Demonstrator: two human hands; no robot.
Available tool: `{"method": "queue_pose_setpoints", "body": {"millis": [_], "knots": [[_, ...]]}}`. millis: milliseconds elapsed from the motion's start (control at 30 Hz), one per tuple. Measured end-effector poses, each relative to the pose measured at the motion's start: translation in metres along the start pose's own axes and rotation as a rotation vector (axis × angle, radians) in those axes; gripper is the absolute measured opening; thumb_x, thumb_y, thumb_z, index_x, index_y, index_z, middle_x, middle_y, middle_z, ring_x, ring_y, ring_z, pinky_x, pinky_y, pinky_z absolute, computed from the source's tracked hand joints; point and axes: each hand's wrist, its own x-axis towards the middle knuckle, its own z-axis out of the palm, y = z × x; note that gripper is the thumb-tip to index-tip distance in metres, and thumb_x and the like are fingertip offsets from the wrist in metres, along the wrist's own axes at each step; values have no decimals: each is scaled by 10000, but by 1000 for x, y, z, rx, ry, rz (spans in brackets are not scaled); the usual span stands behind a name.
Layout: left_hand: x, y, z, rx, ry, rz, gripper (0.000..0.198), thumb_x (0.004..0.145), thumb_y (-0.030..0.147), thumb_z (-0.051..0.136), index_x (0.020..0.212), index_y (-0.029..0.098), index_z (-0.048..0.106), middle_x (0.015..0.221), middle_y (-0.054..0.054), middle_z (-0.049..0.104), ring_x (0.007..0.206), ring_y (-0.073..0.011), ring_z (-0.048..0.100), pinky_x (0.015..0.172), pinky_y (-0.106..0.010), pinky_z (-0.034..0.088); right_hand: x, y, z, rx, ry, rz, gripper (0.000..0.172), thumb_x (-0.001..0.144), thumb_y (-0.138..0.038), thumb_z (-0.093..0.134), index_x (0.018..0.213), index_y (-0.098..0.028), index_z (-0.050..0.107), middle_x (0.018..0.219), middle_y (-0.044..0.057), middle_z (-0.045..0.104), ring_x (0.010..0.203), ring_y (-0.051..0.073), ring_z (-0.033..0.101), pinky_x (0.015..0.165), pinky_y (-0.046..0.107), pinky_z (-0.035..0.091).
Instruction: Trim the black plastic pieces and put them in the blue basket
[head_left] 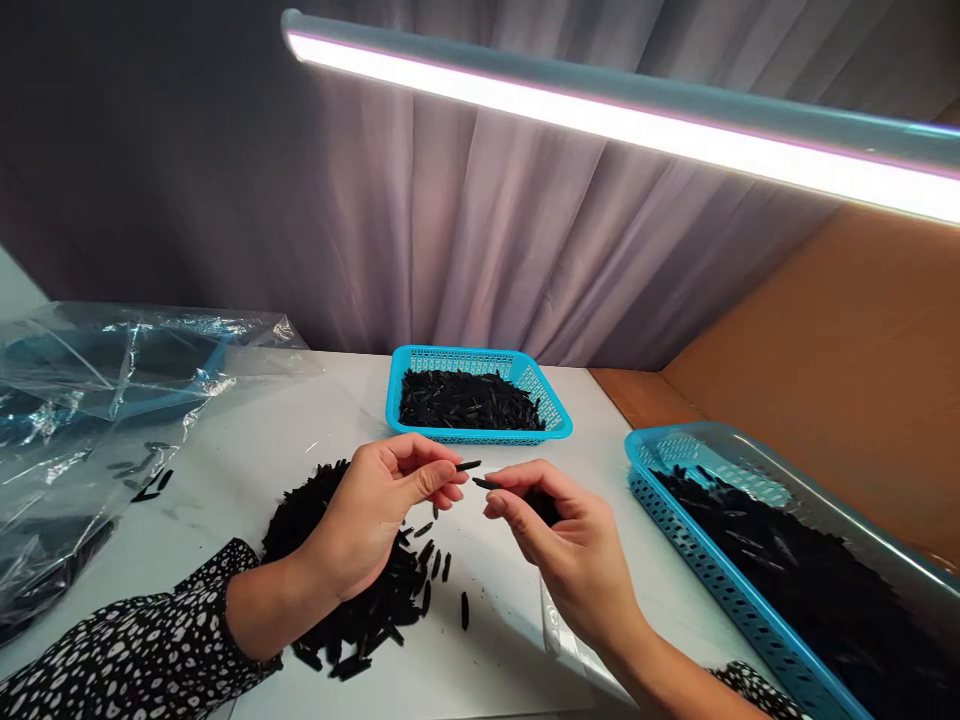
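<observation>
My left hand (382, 510) hovers above a heap of small black plastic pieces (352, 600) on the white table (495, 650). Its thumb and fingers pinch one short black piece (469, 465) that points right. My right hand (559, 540) sits just beside it, pinching another black piece (486, 484) whose tip points left toward the first. The two pieces' tips are close but apart. More black pieces seem to sit in the right palm (544, 505). A few loose pieces (464, 610) lie between the hands.
A small blue mesh basket (559, 425) holding black pieces stands at the back centre. A larger blue basket (720, 580) full of them sits at the right, lined with clear plastic. Crumpled clear bags (90, 420) cover the left. Brown cardboard (825, 400) rises on the right.
</observation>
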Motion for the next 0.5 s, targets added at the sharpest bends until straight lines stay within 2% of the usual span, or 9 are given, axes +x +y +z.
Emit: {"method": "queue_pose_setpoints", "body": {"millis": [200, 300, 400, 500], "knots": [[-3, 2, 1, 12, -44, -24, 177, 766, 297, 782, 752, 153, 681, 704, -15, 728, 606, -91, 595, 603, -217, 460, 3, -4, 0, 477, -124, 278, 262, 792, -384, 688, 734, -209, 503, 647, -10, 662, 413, 39, 238, 377, 171, 135], [-5, 2, 1, 39, -84, -4, 175, 792, 279, 762, 737, 158, 648, 699, -8, 716, 637, -100, 610, 607, -216, 468, 4, -3, 1, 432, -140, 300, 278, 784, -397, 742, 756, -193, 554, 636, -26, 636, 411, 26, 212, 383, 174, 112], [-6, 0, 1, 86, -99, 25, 166, 804, 270, 751, 745, 162, 640, 699, 2, 703, 647, -104, 617, 613, -221, 478, 4, -2, 3, 321, -133, 239, 298, 775, -409, 783, 937, -191, 661, 627, -44, 603, 403, 23, 198, 387, 195, 119], [-6, 0, 1, 126, -116, 44, 169, 806, 281, 750, 758, 165, 637, 703, 3, 693, 658, -114, 626, 616, -231, 489, 3, -2, 2, 190, -97, 154, 313, 776, -440, 781, 922, -172, 715, 631, -24, 594, 419, 39, 249, 393, 217, 153]]}}
